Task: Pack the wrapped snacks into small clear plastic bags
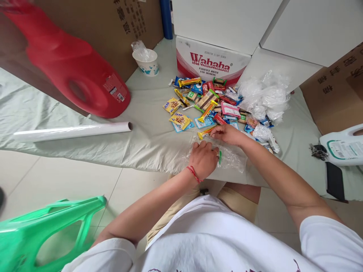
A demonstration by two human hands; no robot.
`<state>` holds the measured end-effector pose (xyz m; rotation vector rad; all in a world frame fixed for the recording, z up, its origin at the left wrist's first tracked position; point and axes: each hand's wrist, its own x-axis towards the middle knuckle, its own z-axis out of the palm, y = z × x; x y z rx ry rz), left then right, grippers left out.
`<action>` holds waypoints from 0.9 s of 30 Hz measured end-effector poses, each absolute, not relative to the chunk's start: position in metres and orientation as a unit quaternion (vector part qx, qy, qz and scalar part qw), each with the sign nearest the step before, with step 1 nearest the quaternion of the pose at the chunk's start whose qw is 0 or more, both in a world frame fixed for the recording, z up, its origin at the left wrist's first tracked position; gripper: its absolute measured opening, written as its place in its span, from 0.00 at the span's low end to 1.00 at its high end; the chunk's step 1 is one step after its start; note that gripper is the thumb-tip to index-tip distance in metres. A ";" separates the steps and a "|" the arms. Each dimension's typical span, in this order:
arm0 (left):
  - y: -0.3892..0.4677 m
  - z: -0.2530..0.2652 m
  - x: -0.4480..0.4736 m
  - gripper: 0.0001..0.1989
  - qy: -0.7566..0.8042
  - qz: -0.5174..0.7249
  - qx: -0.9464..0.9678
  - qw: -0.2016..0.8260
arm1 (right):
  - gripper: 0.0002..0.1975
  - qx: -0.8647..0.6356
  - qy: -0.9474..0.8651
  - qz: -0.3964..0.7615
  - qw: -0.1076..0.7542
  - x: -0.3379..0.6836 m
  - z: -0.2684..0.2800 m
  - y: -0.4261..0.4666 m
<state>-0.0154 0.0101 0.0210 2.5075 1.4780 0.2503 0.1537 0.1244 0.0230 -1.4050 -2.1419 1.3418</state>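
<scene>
My left hand (202, 158), a red cord at its wrist, has its fingers curled down on a clear plastic bag (234, 161) at the table's front edge. A small green strip shows through the film beside it. Just beyond, my right hand (225, 135) pinches the end of a yellow-wrapped snack bar (204, 133); its fingertips are partly hidden. Past both hands spreads a pile of small packaged snacks (207, 100) in many colours. Two yellow cookie packets (180, 120) lie at its left side.
Crumpled clear bags (266, 94) sit right of the pile, before a Wahaha carton (211, 60). Leftward are a paper cup (146, 62), a white roll (76, 131) and a red jug (82, 68). A white bottle (344, 145) and black phone (335, 180) lie right; a green stool (56, 226) stands below.
</scene>
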 end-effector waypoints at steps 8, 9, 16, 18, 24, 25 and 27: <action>0.022 0.018 -0.020 0.16 0.510 0.072 0.846 0.139 | 0.14 -0.498 -0.761 0.327 0.256 0.158 0.027 0.099; 0.022 0.017 -0.021 0.17 0.510 0.069 0.846 0.140 | 0.14 -0.504 -0.763 0.308 0.263 0.161 0.024 0.098; 0.027 0.012 -0.023 0.18 0.513 0.057 0.843 0.149 | 0.12 -0.460 -0.819 0.324 0.118 0.169 0.013 0.112; 0.028 0.010 -0.025 0.18 0.518 0.058 0.839 0.159 | 0.06 -0.444 -0.817 0.347 0.122 0.166 0.014 0.112; 0.025 0.007 -0.025 0.16 0.602 0.173 0.758 0.182 | 0.10 -0.460 -0.819 0.274 0.204 0.151 0.021 0.078; 0.024 0.007 -0.024 0.16 0.630 0.207 0.726 0.183 | 0.11 -0.468 -0.815 0.261 0.220 0.148 0.022 0.068; 0.023 0.004 -0.021 0.19 0.683 0.258 0.659 0.180 | 0.13 -0.484 -0.802 0.244 0.252 0.143 0.020 0.046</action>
